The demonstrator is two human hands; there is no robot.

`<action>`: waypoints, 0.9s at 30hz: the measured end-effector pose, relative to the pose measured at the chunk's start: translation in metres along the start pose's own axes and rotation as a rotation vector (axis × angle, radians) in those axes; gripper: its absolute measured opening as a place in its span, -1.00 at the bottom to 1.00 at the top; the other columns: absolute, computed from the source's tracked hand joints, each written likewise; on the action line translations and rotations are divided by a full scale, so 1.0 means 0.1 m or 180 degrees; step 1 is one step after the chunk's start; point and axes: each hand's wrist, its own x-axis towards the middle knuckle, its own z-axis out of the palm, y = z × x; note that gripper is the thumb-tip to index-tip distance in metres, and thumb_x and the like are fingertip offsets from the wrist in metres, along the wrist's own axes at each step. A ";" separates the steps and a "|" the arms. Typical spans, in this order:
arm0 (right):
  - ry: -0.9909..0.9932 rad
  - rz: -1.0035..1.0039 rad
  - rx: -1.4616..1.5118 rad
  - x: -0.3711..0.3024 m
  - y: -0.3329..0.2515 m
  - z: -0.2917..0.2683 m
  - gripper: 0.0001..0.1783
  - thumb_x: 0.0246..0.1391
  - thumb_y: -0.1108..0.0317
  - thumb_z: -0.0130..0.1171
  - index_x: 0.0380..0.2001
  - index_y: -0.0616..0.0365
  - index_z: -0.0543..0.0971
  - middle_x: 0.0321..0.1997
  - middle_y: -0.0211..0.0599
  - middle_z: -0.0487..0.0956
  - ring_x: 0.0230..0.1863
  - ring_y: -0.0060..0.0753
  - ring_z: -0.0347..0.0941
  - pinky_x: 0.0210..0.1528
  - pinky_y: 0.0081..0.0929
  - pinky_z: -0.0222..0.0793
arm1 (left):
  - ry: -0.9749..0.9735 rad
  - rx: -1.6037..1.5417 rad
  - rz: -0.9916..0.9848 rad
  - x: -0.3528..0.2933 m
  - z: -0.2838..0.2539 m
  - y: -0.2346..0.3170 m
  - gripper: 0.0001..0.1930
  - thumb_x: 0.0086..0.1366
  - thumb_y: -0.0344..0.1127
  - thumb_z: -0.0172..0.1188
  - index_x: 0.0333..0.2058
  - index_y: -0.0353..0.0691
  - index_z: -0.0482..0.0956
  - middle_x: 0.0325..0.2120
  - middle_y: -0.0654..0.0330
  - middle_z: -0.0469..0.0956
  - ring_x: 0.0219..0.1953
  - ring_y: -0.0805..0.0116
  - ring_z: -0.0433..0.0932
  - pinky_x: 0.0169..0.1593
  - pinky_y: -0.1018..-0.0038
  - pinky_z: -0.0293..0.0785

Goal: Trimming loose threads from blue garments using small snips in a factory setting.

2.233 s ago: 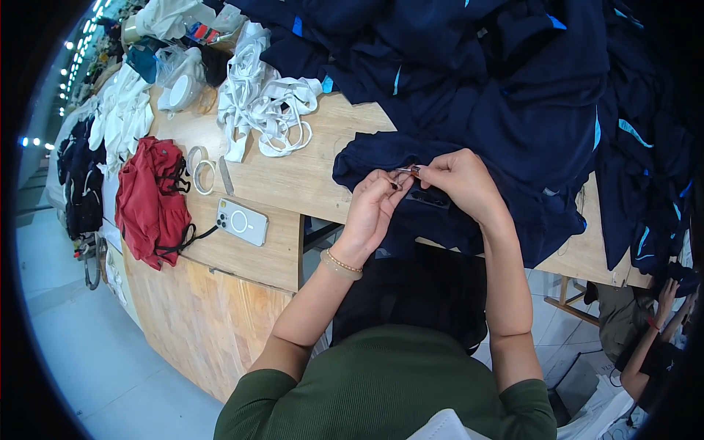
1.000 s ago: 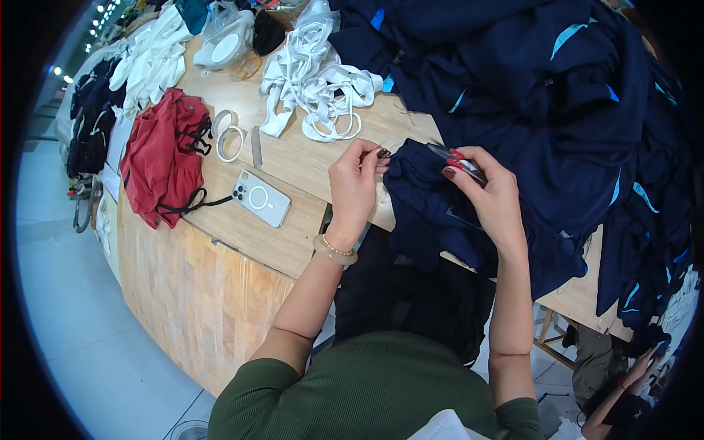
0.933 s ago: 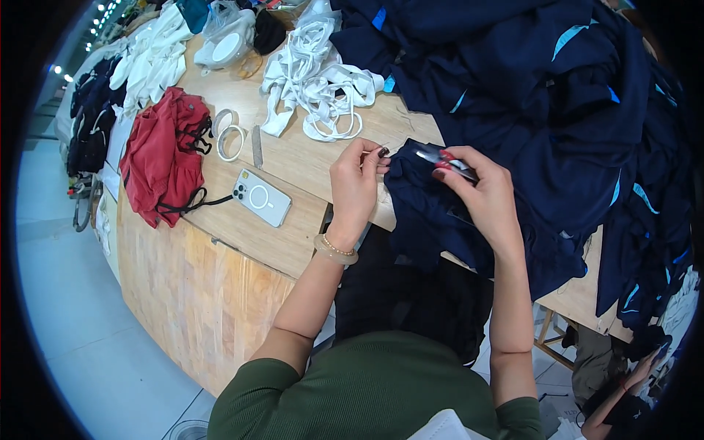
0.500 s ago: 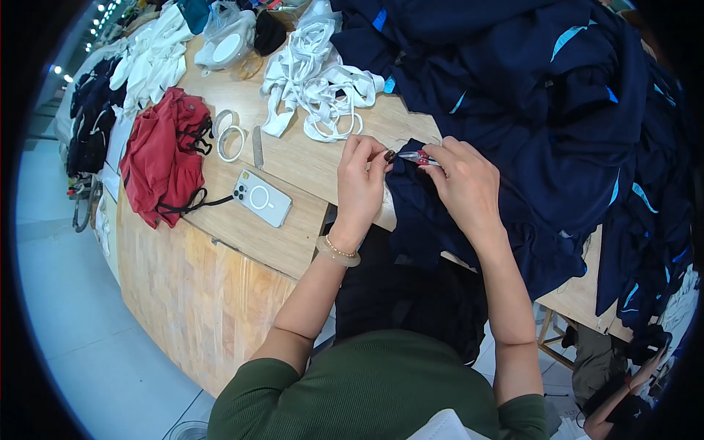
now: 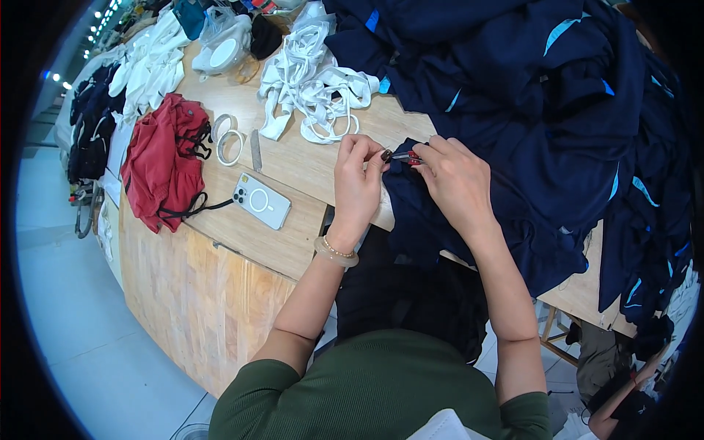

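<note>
Dark navy garment [image 5: 433, 213] draped over the tabletop [image 5: 293, 176] edge, bunched and wrinkled. Pinched right at its upper edge between left hand [image 5: 357, 183] and right hand [image 5: 456, 180], fingers pressed together, small snips [image 5: 403, 155] in the right. Navy pile [image 5: 535, 95] heaped beyond.

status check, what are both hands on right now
Left hand pinching edge of navy garment. Right hand holding small snips at same spot. Phone and white straps lie apart on table, nothing in the way.
</note>
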 end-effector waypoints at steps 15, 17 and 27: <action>0.1190 0.1921 0.1021 -0.81 0.76 -0.72 -0.78 0.17 0.40 0.04 -0.13 0.21 0.45 -0.37 -0.25 0.53 -0.34 -0.47 0.44 -0.25 -0.59 0.31 | 0.0625 0.2615 0.0278 0.17 -0.61 -0.30 -0.91 0.16 -0.57 0.07 -0.33 -0.43 0.47 -0.02 -0.06 0.35 0.10 0.00 0.35 0.09 0.30 0.32; 0.1570 0.2029 0.1073 -1.16 0.89 -0.81 -0.82 0.16 0.44 0.04 -0.16 0.21 0.43 -0.39 -0.37 0.47 -0.37 -0.58 0.36 -0.24 -0.64 0.27 | 0.0281 0.2321 -0.0030 0.17 -0.60 -0.25 -0.90 0.12 -0.57 0.09 -0.35 -0.38 0.52 0.00 -0.04 0.39 0.09 0.03 0.37 0.14 0.31 0.27; 0.1883 0.2774 0.1579 -2.11 0.90 -0.89 -0.96 0.05 0.62 0.12 -0.39 0.40 0.51 -0.42 -0.47 0.44 -0.37 -0.72 0.31 -0.29 -0.78 0.23 | -0.0949 0.1654 0.1300 0.16 0.06 0.22 -0.79 0.11 -0.45 0.20 -0.23 -0.23 0.57 -0.11 0.15 0.48 0.02 0.15 0.40 0.06 0.35 0.29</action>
